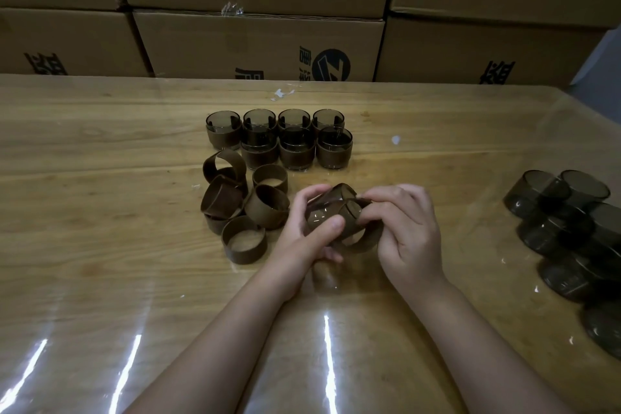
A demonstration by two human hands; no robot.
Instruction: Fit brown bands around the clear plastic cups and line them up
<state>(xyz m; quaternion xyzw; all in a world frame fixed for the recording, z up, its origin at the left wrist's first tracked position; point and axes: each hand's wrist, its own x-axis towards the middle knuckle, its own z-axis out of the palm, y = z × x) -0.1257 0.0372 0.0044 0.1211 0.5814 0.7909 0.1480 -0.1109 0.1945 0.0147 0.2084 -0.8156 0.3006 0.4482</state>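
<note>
My left hand [307,232] grips a clear smoky plastic cup [331,208] tilted on its side above the table's middle. My right hand [408,232] pinches a brown band [364,239] at the cup's base end; the band sits partly over the cup. Behind, several banded cups [297,141] stand in two rows. A heap of several loose brown bands [238,208] lies just left of my left hand. Several bare cups [568,232] are clustered at the right edge.
The wooden table [100,212] has a glossy clear cover with light glare near the front. Stacked cardboard boxes [258,40] form a wall along the far edge. Small white scraps [396,139] lie near the rows.
</note>
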